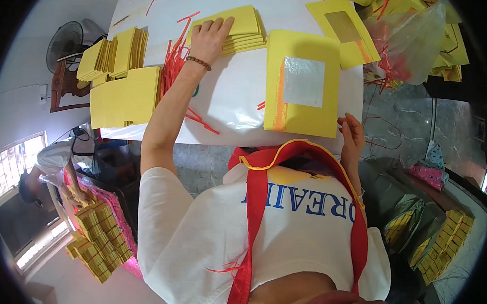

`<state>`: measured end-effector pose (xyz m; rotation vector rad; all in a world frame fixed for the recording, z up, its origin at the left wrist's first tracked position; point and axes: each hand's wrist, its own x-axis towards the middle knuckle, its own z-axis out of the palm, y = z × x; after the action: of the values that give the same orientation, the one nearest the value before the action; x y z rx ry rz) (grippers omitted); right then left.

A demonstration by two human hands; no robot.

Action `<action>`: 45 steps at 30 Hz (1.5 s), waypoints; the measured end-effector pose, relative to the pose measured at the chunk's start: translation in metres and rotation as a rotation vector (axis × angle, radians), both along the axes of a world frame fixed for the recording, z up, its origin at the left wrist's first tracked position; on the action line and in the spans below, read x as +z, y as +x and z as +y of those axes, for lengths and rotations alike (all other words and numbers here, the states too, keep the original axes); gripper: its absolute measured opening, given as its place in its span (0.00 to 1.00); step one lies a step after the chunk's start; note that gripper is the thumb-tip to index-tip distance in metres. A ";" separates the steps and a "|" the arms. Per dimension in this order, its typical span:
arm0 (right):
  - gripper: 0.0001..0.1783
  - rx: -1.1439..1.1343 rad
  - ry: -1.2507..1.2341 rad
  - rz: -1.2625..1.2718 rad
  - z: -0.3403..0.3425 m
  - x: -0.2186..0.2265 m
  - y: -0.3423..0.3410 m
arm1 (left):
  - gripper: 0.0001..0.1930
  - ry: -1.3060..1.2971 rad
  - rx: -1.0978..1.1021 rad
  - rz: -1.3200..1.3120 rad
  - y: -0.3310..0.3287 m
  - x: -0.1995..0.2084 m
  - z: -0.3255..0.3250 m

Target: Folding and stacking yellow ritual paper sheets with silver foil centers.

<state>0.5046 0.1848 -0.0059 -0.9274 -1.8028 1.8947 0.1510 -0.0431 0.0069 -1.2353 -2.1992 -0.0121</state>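
- My left hand (pixel 209 40) lies palm down on the left part of a yellow paper stack (pixel 247 22), fingers bent over it; I cannot tell whether it grips or only presses.
- The stack reaches out to the right from under that hand, its long axis running across me with the right end tipped slightly away. My left hand is clearly the nearer one.
- Its papers are plain, flat and matte yellow, with their near edges stepped like stairs.
- My right hand (pixel 352 139) is well apart from that stack, fingers loosely curled, with nothing visible in it. It is just beside the near right corner of a big yellow sheet (pixel 304 43); I cannot tell whether they touch.
- That sheet lies between my hands, its long axis pointing away from me, with a silver square (pixel 304 81) and an orange band (pixel 279 102) along the square's left side.
- Red strips (pixel 173 69) lie in a bunch just left of my left wrist, on the white table (pixel 232 90).
- Farther left stand more yellow piles (pixel 126 94); at the far right is a clear plastic bag (pixel 426 41).
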 end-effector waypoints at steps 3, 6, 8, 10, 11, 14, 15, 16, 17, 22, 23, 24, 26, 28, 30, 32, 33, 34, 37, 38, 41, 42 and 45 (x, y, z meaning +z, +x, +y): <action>0.16 0.044 0.036 0.053 -0.001 -0.005 -0.001 | 0.21 -0.027 0.034 0.031 0.002 0.012 0.004; 0.17 0.082 0.064 0.068 -0.003 -0.004 -0.003 | 0.20 -0.015 0.008 -0.001 0.001 -0.006 0.004; 0.18 0.088 0.069 0.062 -0.003 -0.003 -0.005 | 0.19 -0.049 0.023 -0.035 0.003 -0.017 0.002; 0.17 0.094 0.060 0.034 0.000 -0.006 -0.003 | 0.19 -0.086 0.032 -0.074 0.008 -0.020 0.003; 0.17 0.101 0.051 0.011 0.001 -0.008 -0.003 | 0.22 -0.148 0.079 -0.126 0.010 -0.022 0.004; 0.17 0.103 0.060 0.012 0.001 -0.015 -0.002 | 0.23 -0.176 0.084 -0.178 0.011 -0.024 0.004; 0.17 0.103 0.058 0.009 0.001 -0.015 -0.002 | 0.22 -0.138 0.048 -0.174 0.010 -0.024 0.004; 0.16 0.100 0.052 0.018 0.001 -0.014 -0.003 | 0.22 -0.139 0.048 -0.176 0.011 -0.028 0.004; 0.16 0.097 0.047 0.027 0.001 -0.013 -0.003 | 0.24 -0.114 0.081 -0.185 0.013 -0.034 0.004; 0.15 0.102 0.041 -0.003 0.000 -0.011 -0.005 | 0.31 -0.021 0.149 -0.229 0.027 -0.049 0.004; 0.15 0.099 0.036 -0.011 0.000 -0.011 -0.006 | 0.32 -0.004 0.136 -0.272 0.027 -0.047 0.006; 0.15 0.103 0.037 -0.009 0.000 -0.010 -0.006 | 0.33 0.012 0.125 -0.313 0.028 -0.044 0.006; 0.15 0.121 0.069 -0.009 0.000 -0.005 -0.008 | 0.34 0.013 0.118 -0.335 0.026 -0.044 0.004; 0.15 0.121 0.078 0.009 0.000 -0.006 -0.007 | 0.35 0.011 0.104 -0.354 0.020 -0.040 0.002; 0.15 0.116 0.087 0.026 0.002 -0.007 -0.006 | 0.36 -0.093 0.128 -0.434 0.011 -0.034 -0.003; 0.15 0.139 0.222 0.069 0.005 -0.007 -0.005 | 0.37 -0.087 0.128 -0.431 0.009 -0.029 -0.005; 0.15 0.134 0.225 0.071 0.006 -0.007 -0.006 | 0.37 -0.080 0.130 -0.431 0.008 -0.026 -0.005; 0.15 0.138 0.230 0.072 0.008 -0.007 -0.006 | 0.37 -0.079 0.126 -0.429 0.009 -0.023 -0.005; 0.15 0.161 0.240 0.078 0.012 -0.004 -0.010 | 0.37 -0.069 0.126 -0.438 0.018 -0.012 0.000; 0.14 0.188 0.245 0.085 0.014 -0.002 -0.012 | 0.36 0.009 0.091 -0.384 0.022 -0.008 0.001; 0.13 0.249 0.376 0.060 0.019 -0.002 -0.017 | 0.31 0.135 -0.026 -0.428 0.055 0.015 0.007; 0.13 0.248 0.372 0.050 0.019 -0.001 -0.019 | 0.28 0.188 -0.092 -0.512 0.070 0.022 0.008; 0.12 0.261 0.401 0.084 0.014 -0.001 -0.023 | 0.18 0.224 -0.469 -0.771 0.130 0.039 0.016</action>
<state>0.4813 0.1993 -0.0067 -0.4864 -2.2252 1.5869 0.2811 -0.0267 0.0463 -1.7767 -2.3356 -1.0475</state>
